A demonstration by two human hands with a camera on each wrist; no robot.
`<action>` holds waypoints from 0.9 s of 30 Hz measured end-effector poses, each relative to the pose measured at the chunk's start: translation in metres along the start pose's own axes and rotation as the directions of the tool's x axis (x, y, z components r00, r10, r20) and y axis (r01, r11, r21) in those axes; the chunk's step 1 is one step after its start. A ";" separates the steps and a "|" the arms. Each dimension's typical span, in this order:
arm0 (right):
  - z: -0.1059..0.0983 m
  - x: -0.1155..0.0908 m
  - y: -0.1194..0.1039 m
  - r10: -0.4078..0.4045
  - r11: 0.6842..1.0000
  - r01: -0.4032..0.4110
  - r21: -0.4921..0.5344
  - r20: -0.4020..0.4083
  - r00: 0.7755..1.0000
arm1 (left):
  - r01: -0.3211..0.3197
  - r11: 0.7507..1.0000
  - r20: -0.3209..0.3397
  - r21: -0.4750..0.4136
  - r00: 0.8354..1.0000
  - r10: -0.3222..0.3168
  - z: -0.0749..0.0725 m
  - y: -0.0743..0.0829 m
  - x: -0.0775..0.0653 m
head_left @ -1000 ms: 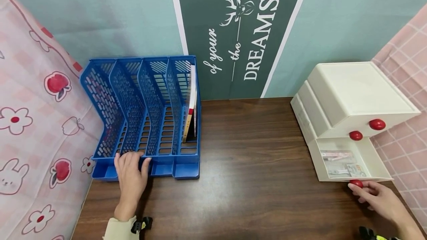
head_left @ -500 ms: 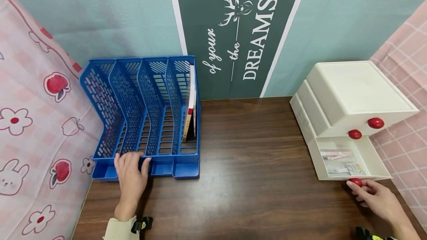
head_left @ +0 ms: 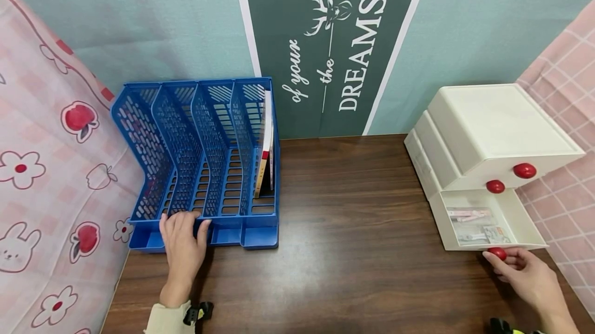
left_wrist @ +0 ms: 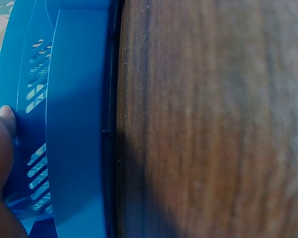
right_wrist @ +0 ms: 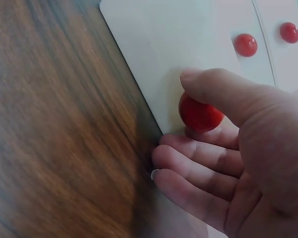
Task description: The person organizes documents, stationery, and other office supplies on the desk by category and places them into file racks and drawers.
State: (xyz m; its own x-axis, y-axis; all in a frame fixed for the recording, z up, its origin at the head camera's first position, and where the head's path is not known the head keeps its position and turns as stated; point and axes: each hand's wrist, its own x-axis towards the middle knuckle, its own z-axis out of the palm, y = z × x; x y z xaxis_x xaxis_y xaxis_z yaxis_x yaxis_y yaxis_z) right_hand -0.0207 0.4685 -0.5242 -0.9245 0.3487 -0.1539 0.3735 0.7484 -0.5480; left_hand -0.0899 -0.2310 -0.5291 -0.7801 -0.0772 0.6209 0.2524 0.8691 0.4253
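Observation:
At the left, my left hand point(head_left: 183, 243) holds the front rim of a blue file rack point(head_left: 223, 220). Its fingers reach over the rim and the thumb lies against the front; the left wrist view shows only part of this hand beside the slotted blue plastic. My right hand point(head_left: 527, 274) pinches the red round knob point(right_wrist: 201, 114) of the bottom drawer point(head_left: 516, 215), with the thumb on one side and the index finger on the other. The drawer stands pulled out of a white drawer box point(head_left: 506, 122). Inside it lie small clear packets point(head_left: 479, 225), whose contents are unclear.
Thin books point(head_left: 265, 153) lean in the rack's rightmost slot. The upper drawers are closed, with red knobs point(head_left: 525, 170) in front. Brown wooden tabletop point(head_left: 344, 220) lies between rack and box. A printed backdrop point(head_left: 325, 65) hangs behind, with pink cloths at both sides.

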 end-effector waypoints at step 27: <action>0.011 -0.008 0.000 0.085 0.968 -0.038 0.249 -0.182 0.980 | 0.013 1.000 0.008 0.001 1.000 -0.013 0.001 0.001 0.000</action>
State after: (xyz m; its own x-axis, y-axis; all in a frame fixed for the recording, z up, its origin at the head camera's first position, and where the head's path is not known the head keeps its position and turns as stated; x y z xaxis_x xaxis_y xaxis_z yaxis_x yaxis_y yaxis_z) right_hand -0.0141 0.4590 -0.5322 -0.8599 0.5081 -0.0481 0.3780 0.5707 -0.7290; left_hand -0.0896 -0.2300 -0.5293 -0.7878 -0.0846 0.6101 0.2420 0.8683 0.4330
